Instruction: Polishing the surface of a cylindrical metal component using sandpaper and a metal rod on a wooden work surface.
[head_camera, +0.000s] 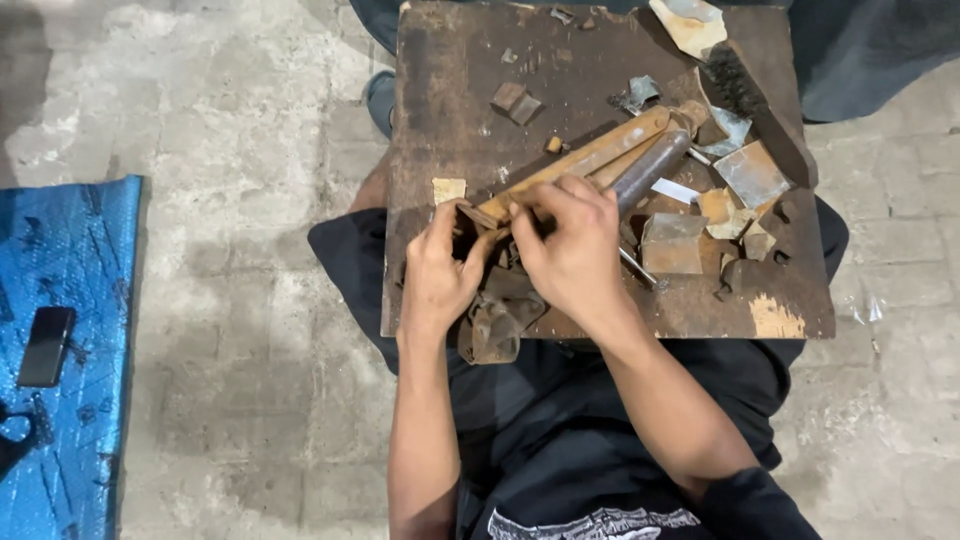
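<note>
A worn brown wooden board (450, 110) rests across my lap. My left hand (438, 272) and my right hand (572, 240) meet at its near edge, both pinching a small rusty metal piece (480, 217) between the fingertips. A long wooden strip (590, 158) and a grey metal cylinder (650, 167) lie diagonally just behind my right hand. A bent rusty metal part (495, 325) sits at the board's front edge below my hands.
Several scraps of sheet metal (752, 173) and a metal block (672, 243) litter the board's right side, with a dark brush (745, 100) beyond. Two small blocks (516, 102) lie mid-board. On the concrete floor to the left is a blue sheet (70, 340) with a black phone (46, 345).
</note>
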